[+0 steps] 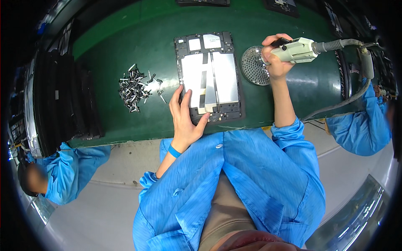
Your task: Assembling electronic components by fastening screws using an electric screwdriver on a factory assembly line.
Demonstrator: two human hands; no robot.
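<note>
Green surface [106, 54] looks kinda slick under your opened tablet [227, 79], between the parts pile [133, 88] and perforated dish [251, 69], so brace the tablet's edge lightly with your spread left hand [185, 124] and steer the corded screwdriver [298, 50] gripped in your right hand [279, 70] dead straight.

Open across green tabletop [150, 33] beyond heap of small black-and-silver parts [133, 90]. Passable left of heap, up to dark panel stack [63, 96]. Pinched between heap and opened tablet [228, 79] by stray pieces [162, 97] and left hand [184, 121]. Tight from tablet to perforated dish [251, 69]. Blocked above dish and rightward: right hand [276, 60], pale power tool [295, 50], cable [351, 42].
</note>
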